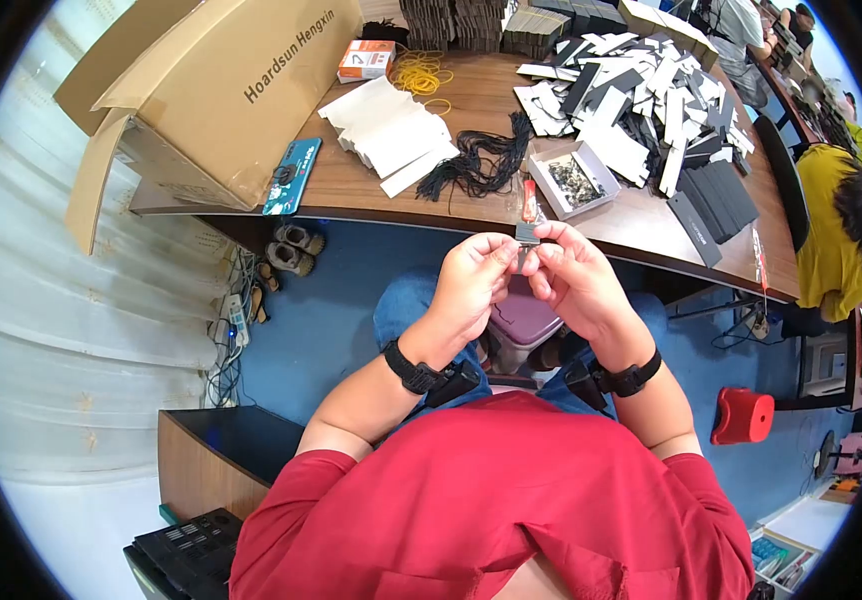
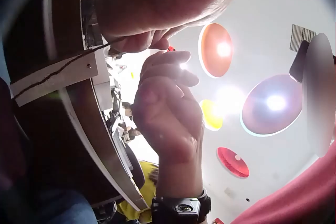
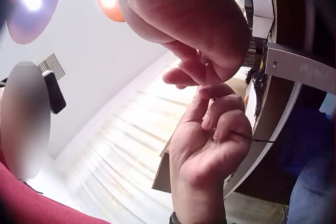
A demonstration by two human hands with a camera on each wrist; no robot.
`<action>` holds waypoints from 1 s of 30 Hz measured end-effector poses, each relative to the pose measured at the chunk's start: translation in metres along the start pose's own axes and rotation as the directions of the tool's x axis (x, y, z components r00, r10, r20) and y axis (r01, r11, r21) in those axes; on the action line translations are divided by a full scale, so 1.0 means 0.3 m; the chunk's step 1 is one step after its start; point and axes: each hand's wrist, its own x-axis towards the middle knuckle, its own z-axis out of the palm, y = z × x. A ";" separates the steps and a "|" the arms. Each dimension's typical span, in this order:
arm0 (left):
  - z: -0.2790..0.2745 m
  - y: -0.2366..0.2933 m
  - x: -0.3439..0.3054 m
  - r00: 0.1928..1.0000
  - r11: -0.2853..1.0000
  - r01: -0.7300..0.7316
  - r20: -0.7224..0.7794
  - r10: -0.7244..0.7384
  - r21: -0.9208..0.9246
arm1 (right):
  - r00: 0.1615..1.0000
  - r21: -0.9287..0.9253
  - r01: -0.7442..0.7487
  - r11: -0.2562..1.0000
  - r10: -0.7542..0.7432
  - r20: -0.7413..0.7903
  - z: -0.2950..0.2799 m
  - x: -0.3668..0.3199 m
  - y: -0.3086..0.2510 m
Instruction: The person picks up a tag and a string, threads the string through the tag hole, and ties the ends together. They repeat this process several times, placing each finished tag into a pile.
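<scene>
A dark hang tag (image 1: 527,234) is at the fingertips of both hands over the person's lap. In the left wrist view the tag (image 2: 68,74) appears as a long flat strip with an eyelet near one end. From the fingers of the left hand (image 1: 471,285) trails a thin black cord (image 2: 58,67), which crosses in front of the tag. Thumb and forefinger of the right hand (image 1: 579,278) pinch close beside the left fingertips. Between the meeting fingertips, the cord is mostly hidden. The right wrist view shows the cord (image 3: 257,140) leaving the curled left fingers.
On the wooden table (image 1: 371,205) lie a bundle of black cords (image 1: 481,160), white cards (image 1: 391,130), a small box of metal bits (image 1: 573,180), dark tags (image 1: 716,205) and a heap of strips (image 1: 641,95). A large carton (image 1: 221,100) stands left; a red stool (image 1: 743,416) is right.
</scene>
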 end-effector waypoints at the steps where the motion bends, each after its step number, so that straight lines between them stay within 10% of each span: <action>1: 0.001 0.001 -0.002 1.000 1.000 0.000 0.001 0.000 -0.004 | 1.000 0.006 -0.005 1.000 0.005 0.002 -0.003 0.003 0.001; 12: 0.002 -0.003 -0.009 0.998 1.000 -0.018 0.056 0.018 0.004 | 0.998 0.062 -0.058 0.996 0.058 0.002 -0.010 0.011 0.023; 18: -0.009 -0.060 -0.022 0.997 0.981 -0.071 -0.011 0.075 0.180 | 0.986 -0.349 0.072 0.934 -0.119 -0.117 -0.001 -0.017 0.088; 22: -0.096 -0.090 -0.034 0.992 0.982 0.112 0.038 -0.119 0.151 | 0.976 -0.715 0.033 0.698 -0.178 -0.128 -0.017 -0.070 0.118; 25: -0.115 -0.104 -0.042 0.983 0.974 0.168 0.043 -0.176 0.149 | 0.899 -0.976 0.164 0.144 -0.429 0.088 -0.041 -0.096 0.149; 28: -0.077 -0.094 -0.045 0.996 0.942 0.085 0.001 -0.090 0.324 | 0.927 -0.790 0.136 0.598 -0.358 -0.111 -0.048 -0.079 0.147; 30: -0.081 -0.107 -0.028 0.999 0.931 -0.005 0.044 -0.012 0.366 | 0.981 -0.354 -0.069 0.933 -0.002 -0.196 -0.093 -0.058 0.125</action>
